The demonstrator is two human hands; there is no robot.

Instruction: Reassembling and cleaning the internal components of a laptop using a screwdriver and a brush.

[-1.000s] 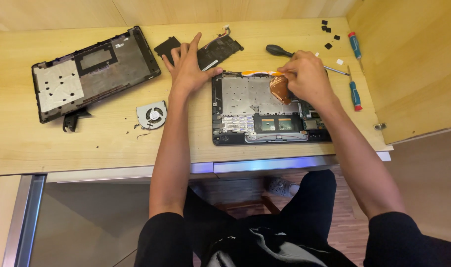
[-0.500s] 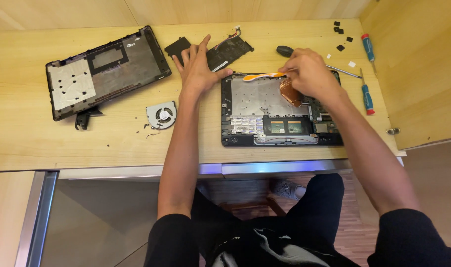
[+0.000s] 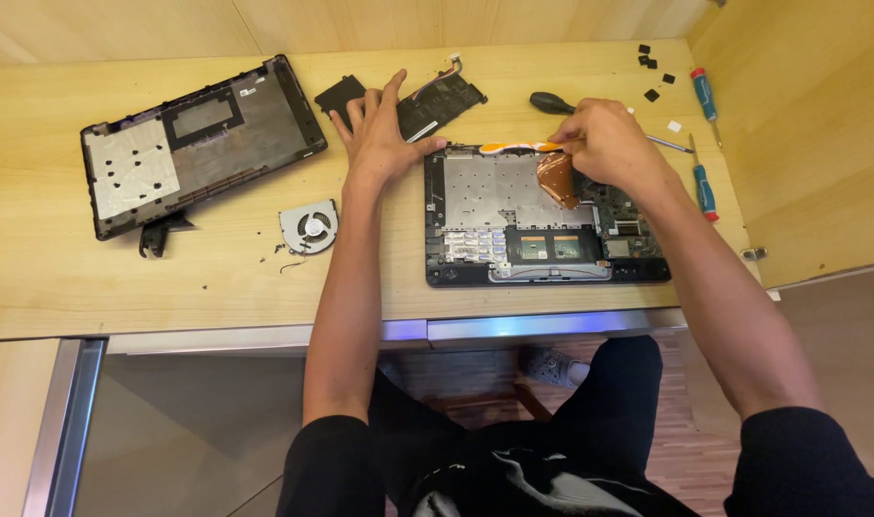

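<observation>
An opened black laptop base [image 3: 485,206] lies on the wooden desk with its metal plate and circuit boards exposed. My left hand [image 3: 380,134] rests flat with fingers spread at the base's far left corner, partly over a black flat part [image 3: 444,99]. My right hand [image 3: 605,144] is closed on a slim orange-handled tool [image 3: 514,146] lying along the base's far edge. A copper heat plate [image 3: 557,177] sits just under that hand. The tool's tip is hidden by my fingers.
The removed bottom cover [image 3: 198,144] lies at the far left, with a black bracket [image 3: 159,235] and a loose fan [image 3: 308,228] nearby. A black-handled screwdriver [image 3: 550,101], two blue-and-red screwdrivers [image 3: 705,187] and small black pieces [image 3: 652,62] lie at the right, by a wooden side wall [image 3: 801,144].
The view drifted slightly to the left, then steadied. Both hands stay at the far edge of the laptop base, with the right one still on the orange tool.
</observation>
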